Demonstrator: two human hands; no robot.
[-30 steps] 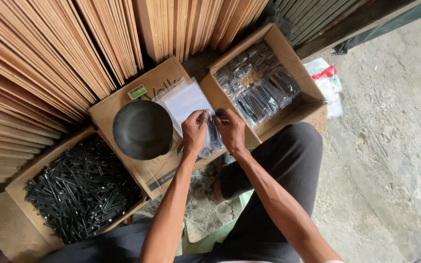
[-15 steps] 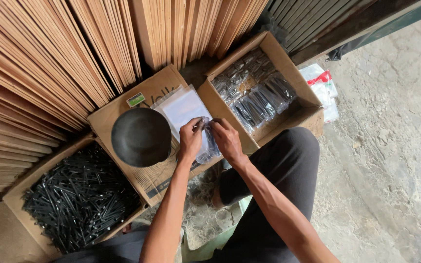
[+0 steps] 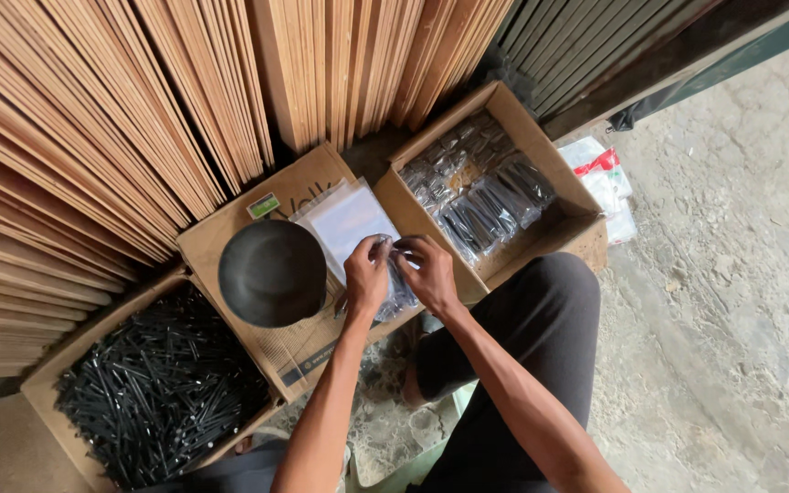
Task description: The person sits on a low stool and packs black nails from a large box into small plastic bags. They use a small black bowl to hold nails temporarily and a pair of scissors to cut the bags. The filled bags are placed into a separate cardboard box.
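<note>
Both hands, left hand (image 3: 366, 274) and right hand (image 3: 431, 270), are pinching the small clear bag (image 3: 398, 285) between the fingertips; pressing evenly along its top edge is best, I think.

Leaning wooden slats (image 3: 139, 119); cracked grey concrete floor (image 3: 732, 301), soft daylight

**Counts around the packing spot**

Two hands are showing, the left hand (image 3: 366, 277) and the right hand (image 3: 430, 271), sharing one clear bag (image 3: 398, 290). Three cardboard boxes are sitting open or flat: one of loose black sticks (image 3: 159, 388), one of filled packets (image 3: 481, 187), one flattened (image 3: 299, 351). One dark bowl (image 3: 272, 273) is resting there.
</note>
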